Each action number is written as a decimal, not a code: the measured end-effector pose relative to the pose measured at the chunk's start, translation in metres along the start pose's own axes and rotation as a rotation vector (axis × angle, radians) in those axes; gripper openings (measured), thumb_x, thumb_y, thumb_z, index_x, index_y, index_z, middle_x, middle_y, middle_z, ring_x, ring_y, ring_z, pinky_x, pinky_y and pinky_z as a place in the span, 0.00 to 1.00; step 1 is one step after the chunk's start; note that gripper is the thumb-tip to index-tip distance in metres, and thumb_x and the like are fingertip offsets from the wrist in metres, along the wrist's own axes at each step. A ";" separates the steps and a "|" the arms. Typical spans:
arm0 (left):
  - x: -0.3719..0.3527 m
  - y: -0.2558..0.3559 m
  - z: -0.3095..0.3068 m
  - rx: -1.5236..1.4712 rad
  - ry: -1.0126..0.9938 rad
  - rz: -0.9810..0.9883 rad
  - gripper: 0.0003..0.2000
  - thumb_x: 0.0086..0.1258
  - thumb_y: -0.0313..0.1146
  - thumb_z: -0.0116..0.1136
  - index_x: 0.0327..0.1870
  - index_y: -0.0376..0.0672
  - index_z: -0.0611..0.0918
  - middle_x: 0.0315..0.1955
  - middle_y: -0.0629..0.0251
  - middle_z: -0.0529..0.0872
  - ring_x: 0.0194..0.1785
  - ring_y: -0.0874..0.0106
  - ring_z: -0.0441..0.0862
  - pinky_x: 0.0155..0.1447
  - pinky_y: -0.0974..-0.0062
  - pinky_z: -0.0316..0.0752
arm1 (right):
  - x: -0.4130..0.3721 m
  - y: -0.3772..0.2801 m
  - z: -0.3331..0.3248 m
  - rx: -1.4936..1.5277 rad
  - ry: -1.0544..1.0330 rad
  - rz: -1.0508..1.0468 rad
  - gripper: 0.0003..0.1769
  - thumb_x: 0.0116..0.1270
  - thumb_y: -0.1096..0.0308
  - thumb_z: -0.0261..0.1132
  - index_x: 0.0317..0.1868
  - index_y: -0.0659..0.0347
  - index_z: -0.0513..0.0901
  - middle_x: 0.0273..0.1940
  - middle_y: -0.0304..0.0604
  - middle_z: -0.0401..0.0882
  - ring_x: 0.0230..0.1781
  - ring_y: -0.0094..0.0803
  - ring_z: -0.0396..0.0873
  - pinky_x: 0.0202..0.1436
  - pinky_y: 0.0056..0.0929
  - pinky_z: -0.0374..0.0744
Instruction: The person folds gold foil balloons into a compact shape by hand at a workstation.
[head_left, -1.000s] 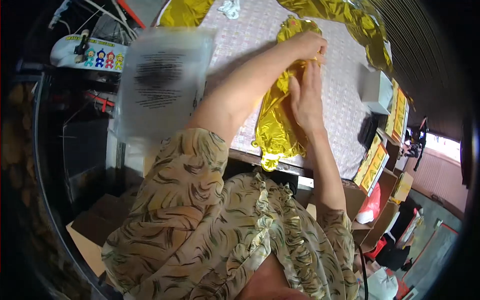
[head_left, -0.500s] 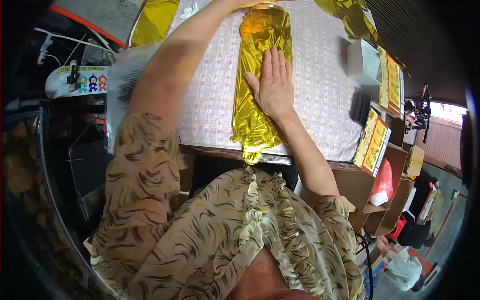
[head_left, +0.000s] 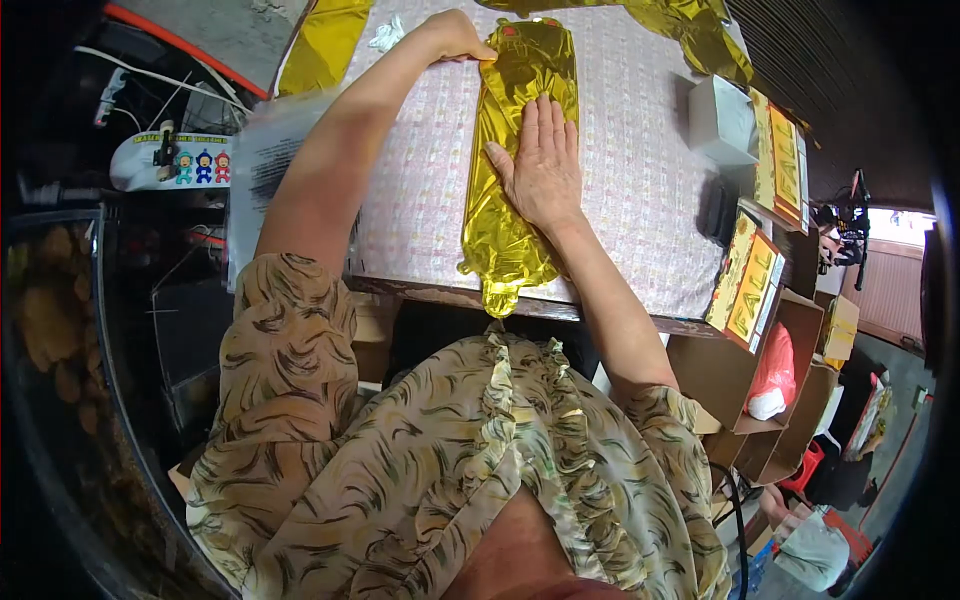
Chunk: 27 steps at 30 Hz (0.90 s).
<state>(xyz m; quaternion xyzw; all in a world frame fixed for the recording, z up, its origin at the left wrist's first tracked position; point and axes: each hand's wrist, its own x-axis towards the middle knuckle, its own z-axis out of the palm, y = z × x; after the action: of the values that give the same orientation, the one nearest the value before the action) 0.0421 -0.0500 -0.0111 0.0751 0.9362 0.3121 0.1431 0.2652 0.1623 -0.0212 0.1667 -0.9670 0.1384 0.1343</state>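
A long gold foil balloon (head_left: 510, 215) lies flat along the table (head_left: 640, 180), which has a pale patterned cloth; its near tip hangs over the front edge. My right hand (head_left: 542, 165) presses flat on the balloon's middle, fingers spread. My left hand (head_left: 455, 38) reaches to the balloon's far left corner and pinches the foil there.
More gold foil (head_left: 700, 30) lies across the far side, another strip (head_left: 325, 45) at the far left. A grey box (head_left: 722, 122) and yellow printed cards (head_left: 755, 290) sit at the right edge. Open cardboard boxes (head_left: 745, 385) stand below. A clear printed bag (head_left: 262, 170) hangs left of the table.
The balloon was bunched up between both hands; it now lies stretched out flat. My right hand went from gripping it to pressing on it, and my left hand moved to the far end.
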 end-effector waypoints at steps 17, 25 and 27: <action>-0.012 0.022 -0.023 -0.526 -0.236 -0.076 0.08 0.68 0.36 0.76 0.40 0.44 0.90 0.24 0.78 0.84 0.24 0.89 0.73 0.27 0.92 0.66 | 0.000 0.000 -0.002 0.021 0.014 -0.007 0.49 0.80 0.38 0.52 0.80 0.74 0.56 0.81 0.64 0.55 0.84 0.55 0.52 0.85 0.52 0.50; -0.005 0.025 -0.017 -0.785 -0.309 -0.094 0.12 0.72 0.27 0.69 0.54 0.38 0.85 0.44 0.65 0.89 0.47 0.79 0.89 0.45 0.90 0.84 | 0.001 0.000 -0.002 0.053 0.031 0.001 0.48 0.79 0.40 0.55 0.80 0.75 0.55 0.80 0.65 0.56 0.83 0.56 0.53 0.85 0.52 0.51; -0.004 0.022 -0.015 -0.844 -0.342 -0.078 0.13 0.72 0.28 0.70 0.55 0.38 0.85 0.45 0.66 0.89 0.49 0.79 0.88 0.47 0.89 0.83 | 0.001 0.000 -0.002 0.054 0.034 0.007 0.48 0.79 0.40 0.55 0.80 0.75 0.55 0.80 0.65 0.56 0.83 0.56 0.53 0.85 0.52 0.51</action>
<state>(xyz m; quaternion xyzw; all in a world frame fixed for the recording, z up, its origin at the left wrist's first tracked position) 0.0429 -0.0415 0.0145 0.0256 0.6923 0.6436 0.3253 0.2649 0.1631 -0.0196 0.1645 -0.9610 0.1678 0.1457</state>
